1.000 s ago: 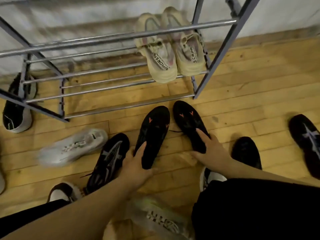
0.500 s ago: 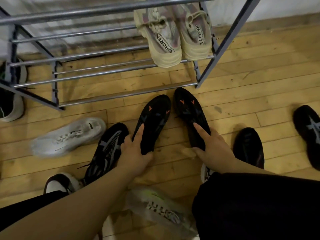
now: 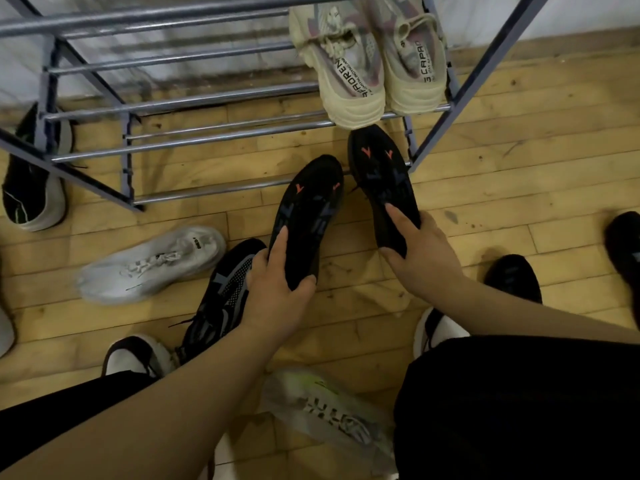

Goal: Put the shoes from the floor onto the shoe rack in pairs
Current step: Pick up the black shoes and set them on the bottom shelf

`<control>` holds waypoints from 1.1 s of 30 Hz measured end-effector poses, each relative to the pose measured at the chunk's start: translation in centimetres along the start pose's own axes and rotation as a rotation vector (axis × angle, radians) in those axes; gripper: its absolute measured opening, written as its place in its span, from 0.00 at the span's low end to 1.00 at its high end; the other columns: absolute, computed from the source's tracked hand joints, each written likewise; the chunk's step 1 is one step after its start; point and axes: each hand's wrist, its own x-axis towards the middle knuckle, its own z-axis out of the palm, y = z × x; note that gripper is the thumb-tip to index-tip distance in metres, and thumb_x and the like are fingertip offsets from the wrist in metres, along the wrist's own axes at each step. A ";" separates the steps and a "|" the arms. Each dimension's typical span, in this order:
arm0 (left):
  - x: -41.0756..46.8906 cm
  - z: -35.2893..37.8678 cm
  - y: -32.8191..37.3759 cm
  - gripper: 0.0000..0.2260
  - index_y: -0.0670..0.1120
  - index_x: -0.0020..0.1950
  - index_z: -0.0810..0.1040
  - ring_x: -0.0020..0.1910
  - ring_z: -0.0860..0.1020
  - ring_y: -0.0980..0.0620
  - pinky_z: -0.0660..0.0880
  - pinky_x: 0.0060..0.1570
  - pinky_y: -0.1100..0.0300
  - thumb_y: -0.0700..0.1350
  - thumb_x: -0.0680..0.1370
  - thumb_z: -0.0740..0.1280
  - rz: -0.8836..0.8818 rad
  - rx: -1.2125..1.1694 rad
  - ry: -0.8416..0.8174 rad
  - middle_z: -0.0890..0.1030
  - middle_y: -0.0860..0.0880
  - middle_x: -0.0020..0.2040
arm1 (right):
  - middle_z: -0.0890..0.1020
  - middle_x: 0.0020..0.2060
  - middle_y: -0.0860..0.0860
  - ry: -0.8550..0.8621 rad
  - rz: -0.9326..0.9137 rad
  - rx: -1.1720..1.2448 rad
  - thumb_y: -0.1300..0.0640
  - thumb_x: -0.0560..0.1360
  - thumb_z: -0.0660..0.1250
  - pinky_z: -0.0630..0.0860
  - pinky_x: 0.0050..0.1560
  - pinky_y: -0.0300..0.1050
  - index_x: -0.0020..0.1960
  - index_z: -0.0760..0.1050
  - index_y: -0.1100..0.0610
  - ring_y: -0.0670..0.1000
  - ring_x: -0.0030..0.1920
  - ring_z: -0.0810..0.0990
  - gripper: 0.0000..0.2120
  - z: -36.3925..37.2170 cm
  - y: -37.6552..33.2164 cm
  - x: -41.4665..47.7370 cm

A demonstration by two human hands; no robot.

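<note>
My left hand (image 3: 277, 289) grips the heel of a black shoe with orange marks (image 3: 306, 209), its toe pointing at the metal shoe rack (image 3: 194, 136). The matching black shoe (image 3: 379, 174) is held at its heel by my right hand (image 3: 419, 251), and its toe reaches under the rack's lower front bar. A pair of beige sneakers (image 3: 370, 64) rests on a rack shelf at the right, toes toward me.
On the wooden floor lie a white sneaker (image 3: 149, 265), a black-and-grey mesh shoe (image 3: 225, 292), a translucent pale sneaker (image 3: 332, 414), a black shoe (image 3: 512, 275), another black shoe at the right edge (image 3: 623, 247), and a black-and-white shoe (image 3: 34, 188) left of the rack.
Both hands have carried the black pair forward toward the rack; the right shoe's toe now reaches the lower front bar. The camera has tilted down and closer.
</note>
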 end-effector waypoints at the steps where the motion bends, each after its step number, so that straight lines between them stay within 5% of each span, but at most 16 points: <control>1: 0.3 -0.1 0.1 0.39 0.73 0.78 0.42 0.81 0.54 0.41 0.64 0.74 0.38 0.57 0.80 0.68 -0.001 -0.011 0.009 0.55 0.51 0.81 | 0.63 0.74 0.56 0.006 -0.002 -0.002 0.40 0.81 0.63 0.77 0.63 0.59 0.81 0.47 0.35 0.64 0.68 0.70 0.35 0.1 -0.1 1.2; 7: 1.1 -0.9 0.7 0.38 0.74 0.77 0.43 0.80 0.57 0.43 0.66 0.73 0.37 0.57 0.80 0.67 -0.007 -0.043 0.074 0.56 0.53 0.81 | 0.62 0.77 0.59 0.123 0.064 0.128 0.40 0.80 0.66 0.71 0.71 0.60 0.82 0.52 0.39 0.65 0.73 0.67 0.36 -0.3 -2.2 8.7; 11: 1.1 -1.2 2.2 0.37 0.70 0.80 0.46 0.77 0.60 0.44 0.67 0.73 0.41 0.56 0.80 0.68 0.001 -0.071 0.131 0.59 0.54 0.79 | 0.51 0.82 0.59 0.050 0.083 0.018 0.42 0.79 0.66 0.66 0.72 0.61 0.82 0.48 0.37 0.65 0.77 0.57 0.38 -0.3 -2.9 7.1; 14: 1.5 -0.9 2.9 0.37 0.68 0.81 0.46 0.77 0.60 0.45 0.67 0.72 0.44 0.56 0.81 0.67 0.016 -0.069 0.127 0.58 0.54 0.79 | 0.64 0.74 0.60 0.157 -0.013 -0.104 0.49 0.77 0.67 0.74 0.63 0.60 0.78 0.60 0.44 0.65 0.70 0.67 0.32 0.3 -2.1 3.8; 17: 2.2 -0.6 3.3 0.37 0.66 0.82 0.48 0.78 0.59 0.46 0.66 0.71 0.46 0.55 0.81 0.68 0.038 -0.068 0.132 0.58 0.55 0.80 | 0.73 0.63 0.56 0.083 -0.085 -0.116 0.52 0.76 0.67 0.77 0.57 0.55 0.70 0.69 0.52 0.61 0.61 0.74 0.23 0.6 -1.4 3.3; 23: 3.2 -0.5 4.0 0.37 0.66 0.82 0.48 0.76 0.61 0.43 0.67 0.73 0.42 0.55 0.80 0.67 0.018 -0.045 0.154 0.61 0.53 0.78 | 0.73 0.64 0.55 -0.012 -0.101 -0.161 0.51 0.76 0.64 0.78 0.60 0.54 0.75 0.67 0.50 0.59 0.64 0.74 0.28 -0.7 -1.9 5.3; 27: 4.2 -0.2 5.1 0.36 0.66 0.82 0.48 0.78 0.59 0.44 0.64 0.72 0.48 0.53 0.81 0.67 0.017 -0.061 0.180 0.60 0.49 0.79 | 0.65 0.74 0.54 -0.104 -0.067 -0.070 0.49 0.74 0.66 0.74 0.66 0.53 0.81 0.59 0.47 0.58 0.72 0.70 0.36 -1.0 -2.5 4.2; 31: 5.8 1.4 6.8 0.36 0.68 0.81 0.46 0.78 0.60 0.42 0.67 0.73 0.42 0.54 0.82 0.66 0.051 -0.069 0.188 0.58 0.51 0.79 | 0.39 0.83 0.53 -0.343 -0.134 -0.086 0.47 0.76 0.69 0.67 0.72 0.51 0.84 0.46 0.45 0.58 0.82 0.53 0.45 -1.4 -1.8 0.9; 33: 7.2 2.4 7.7 0.35 0.67 0.81 0.46 0.77 0.58 0.40 0.65 0.73 0.43 0.54 0.82 0.65 0.043 -0.036 0.184 0.56 0.49 0.80 | 0.35 0.83 0.52 -0.377 -0.135 -0.092 0.45 0.76 0.69 0.66 0.73 0.51 0.84 0.43 0.43 0.57 0.83 0.51 0.46 -2.1 -0.8 0.2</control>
